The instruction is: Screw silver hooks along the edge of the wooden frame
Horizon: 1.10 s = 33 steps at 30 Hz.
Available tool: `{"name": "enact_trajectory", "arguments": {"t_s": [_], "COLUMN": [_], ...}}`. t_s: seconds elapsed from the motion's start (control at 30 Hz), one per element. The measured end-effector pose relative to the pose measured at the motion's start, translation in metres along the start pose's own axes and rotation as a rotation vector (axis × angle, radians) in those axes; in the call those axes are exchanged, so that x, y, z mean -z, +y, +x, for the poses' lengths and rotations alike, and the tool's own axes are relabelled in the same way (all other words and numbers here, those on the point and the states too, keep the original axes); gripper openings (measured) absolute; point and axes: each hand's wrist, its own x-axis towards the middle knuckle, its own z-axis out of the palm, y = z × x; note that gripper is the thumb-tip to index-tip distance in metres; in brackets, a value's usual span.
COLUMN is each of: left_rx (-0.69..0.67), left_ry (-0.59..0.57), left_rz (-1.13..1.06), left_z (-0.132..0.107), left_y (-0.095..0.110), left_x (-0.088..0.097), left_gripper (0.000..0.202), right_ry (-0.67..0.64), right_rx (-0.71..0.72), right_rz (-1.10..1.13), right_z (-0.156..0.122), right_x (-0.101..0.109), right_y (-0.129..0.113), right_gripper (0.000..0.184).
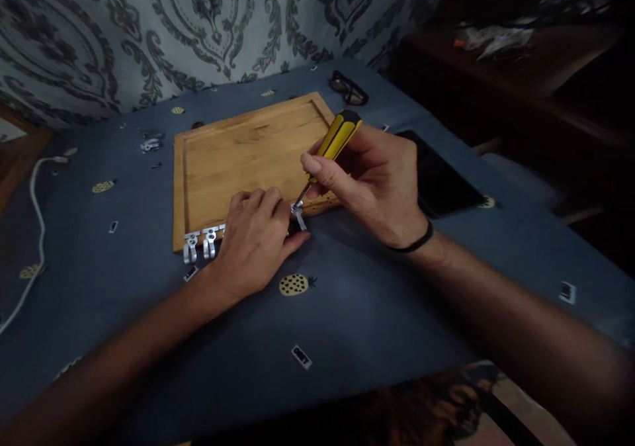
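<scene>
- Left hand (255, 241) bends over the wooden board's (248, 155) near edge, thumb next to a silver hook (301, 222); cannot tell if it pinches
- The hook sits on that edge, right of the middle
- Right hand (384, 184) pinches the yellow screwdriver (336, 140), which slants down and left to the hook

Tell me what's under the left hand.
Part of the framed wooden board lies under the left hand; the covered stretch of its near edge cannot be seen.
</scene>
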Motion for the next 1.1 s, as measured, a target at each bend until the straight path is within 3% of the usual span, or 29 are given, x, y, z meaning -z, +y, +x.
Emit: {"name": "enact_trajectory", "arguments": {"t_s": [0.47,0.73,0.87,1.0,1.1], "left_rx": [0.006,0.007,0.012,0.005,0.004], "left_ry": [0.016,0.017,0.002,-0.007,-0.008], "left_rz": [-0.005,0.008,-0.006,-0.003,-0.006], "left_z": [-0.001,-0.002,-0.001,0.000,0.000], "left_y": [0.001,0.001,0.001,0.001,0.001], "left_x": [-0.001,-0.002,-0.001,0.000,0.001], "left_gripper": [0.038,0.035,0.034,0.037,0.037], "right_ry": [-0.220,0.035,0.106,0.232,0.201], "right_rx": [-0.007,0.103,0.082,0.099,0.102], "right_rz": [0.060,-0.192,-0.146,-0.043,-0.084], "right_z": [0.009,0.003,0.001,0.002,0.003], "right_x": [0.016,0.004,0.000,0.001,0.004], "right_y": [-0.006,-0.001,-0.003,-0.014,-0.017], "right_gripper": [0.040,0.048,0.050,0.039,0.037]}}
